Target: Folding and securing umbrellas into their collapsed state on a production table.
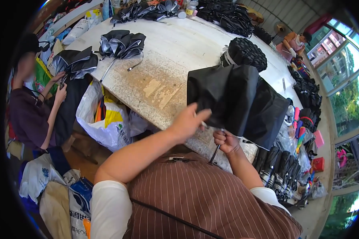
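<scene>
Black folding umbrella point(237, 99): in front of the wearer, over the near edge of the worn white table point(163, 47), canopy loose & partly spread, w/ its metal shaft point(216, 153) slanting down twd the brown pinstriped apron point(187, 195). R hand point(226, 140) is clenched round the shaft just below the canopy. L hand point(190, 122) is by the canopy's lower L side, fingers apart & a bit blurred; can't tell if it pinches the fabric or anything else. Just behind the umbrella: a banded bundle of black folded umbrellas point(245, 53). Farther L on the tabletop, a black umbrella w/ silver lining point(121, 44), its shaft over the edge. Below that edge, a white plastic bag point(101, 123) w/ yellow & orange bits. At far L a co-worker point(34, 103) holds a black-&-silver umbrella point(75, 61); another person point(293, 46) is at far R. Near R, rolled black umbrellas point(281, 165) in a row.
</scene>
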The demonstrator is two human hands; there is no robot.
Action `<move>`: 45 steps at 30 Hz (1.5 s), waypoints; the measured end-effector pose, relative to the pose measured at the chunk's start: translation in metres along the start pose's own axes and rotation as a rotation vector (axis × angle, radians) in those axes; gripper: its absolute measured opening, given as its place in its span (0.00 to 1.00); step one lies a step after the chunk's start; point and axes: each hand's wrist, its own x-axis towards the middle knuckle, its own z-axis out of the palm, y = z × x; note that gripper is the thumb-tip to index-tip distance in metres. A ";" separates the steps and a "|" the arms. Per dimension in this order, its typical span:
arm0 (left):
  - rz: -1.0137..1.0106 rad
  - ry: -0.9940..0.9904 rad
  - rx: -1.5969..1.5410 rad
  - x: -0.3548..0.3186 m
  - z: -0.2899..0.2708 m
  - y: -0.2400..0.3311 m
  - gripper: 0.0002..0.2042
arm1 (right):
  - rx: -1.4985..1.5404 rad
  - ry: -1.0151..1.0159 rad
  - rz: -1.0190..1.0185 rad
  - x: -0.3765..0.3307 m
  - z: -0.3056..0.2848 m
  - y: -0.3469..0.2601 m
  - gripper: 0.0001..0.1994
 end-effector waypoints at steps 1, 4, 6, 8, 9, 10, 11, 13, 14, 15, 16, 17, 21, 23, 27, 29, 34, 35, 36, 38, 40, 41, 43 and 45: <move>-0.057 -0.147 0.144 -0.012 0.004 -0.018 0.12 | -0.009 -0.007 -0.038 -0.001 0.001 -0.001 0.10; -0.212 -0.714 0.482 -0.035 -0.001 -0.012 0.14 | -0.037 -0.024 -0.191 -0.005 0.001 -0.004 0.08; -0.152 -0.757 0.410 -0.039 0.001 0.009 0.15 | -0.037 0.002 -0.243 -0.013 -0.012 -0.007 0.07; -0.039 -0.799 0.249 -0.046 0.007 0.030 0.17 | -0.037 0.043 -0.306 -0.007 -0.021 -0.015 0.07; 0.017 -0.814 0.166 -0.046 0.009 0.036 0.18 | -0.037 0.062 -0.332 -0.008 -0.025 -0.016 0.07; 0.020 -0.813 0.177 -0.048 0.011 0.040 0.18 | -0.038 0.069 -0.347 -0.011 -0.026 -0.031 0.07; -0.022 -0.867 0.042 -0.050 0.015 0.043 0.19 | -0.039 0.076 -0.360 0.011 -0.032 -0.030 0.08; -0.105 -0.961 -0.242 -0.054 0.024 0.044 0.24 | -0.042 0.097 -0.377 -0.002 -0.041 -0.026 0.10; -0.146 -1.002 -0.386 -0.055 0.026 0.044 0.27 | -0.044 0.108 -0.384 0.013 -0.048 -0.035 0.11; -0.146 -1.002 -0.379 -0.054 0.027 0.042 0.27 | -0.043 0.119 -0.397 0.024 -0.052 -0.039 0.12; -0.069 -0.914 -0.408 -0.052 0.027 0.038 0.28 | -0.042 0.130 -0.410 0.034 -0.055 -0.039 0.13; 0.007 -0.831 -0.434 -0.048 0.026 0.034 0.30 | -0.041 0.142 -0.427 0.042 -0.058 -0.033 0.15; 0.169 -0.668 -0.463 -0.041 0.024 0.027 0.36 | -0.033 0.181 -0.489 0.061 -0.074 -0.026 0.20; 0.186 -0.678 -0.442 -0.043 0.023 0.025 0.37 | -0.026 0.197 -0.515 0.068 -0.077 -0.029 0.23; 0.455 -0.411 -0.326 -0.026 0.003 -0.001 0.34 | -0.401 0.173 -0.522 0.079 -0.067 -0.016 0.26; 0.544 -0.120 0.111 -0.014 -0.034 -0.014 0.30 | -0.779 0.150 -0.504 0.065 -0.058 0.006 0.27; 0.289 0.041 0.122 0.008 -0.091 -0.043 0.29 | -1.713 0.069 -0.412 0.108 -0.002 0.068 0.31; 0.283 0.074 0.120 -0.002 -0.095 -0.039 0.29 | -1.897 0.023 -0.365 0.066 -0.011 0.066 0.32; 0.257 0.075 -0.012 -0.002 -0.083 -0.025 0.27 | -2.087 0.024 -0.341 0.065 -0.003 0.064 0.32; 0.200 0.111 -0.285 -0.005 -0.067 -0.001 0.26 | -2.114 -0.033 -0.130 0.068 0.025 0.040 0.34; 0.177 0.136 -0.415 -0.003 -0.067 0.009 0.25 | -2.110 -0.096 -0.211 0.061 0.042 0.023 0.32; 0.196 0.184 -0.363 0.001 -0.074 0.006 0.26 | -2.060 -0.100 -0.492 0.058 0.046 0.020 0.29; 0.234 0.276 -0.265 0.011 -0.088 -0.001 0.27 | -1.993 0.052 -0.556 0.061 0.070 0.025 0.30; 0.249 0.324 -0.214 0.011 -0.095 -0.003 0.28 | -1.915 0.208 -0.614 0.059 0.096 0.024 0.31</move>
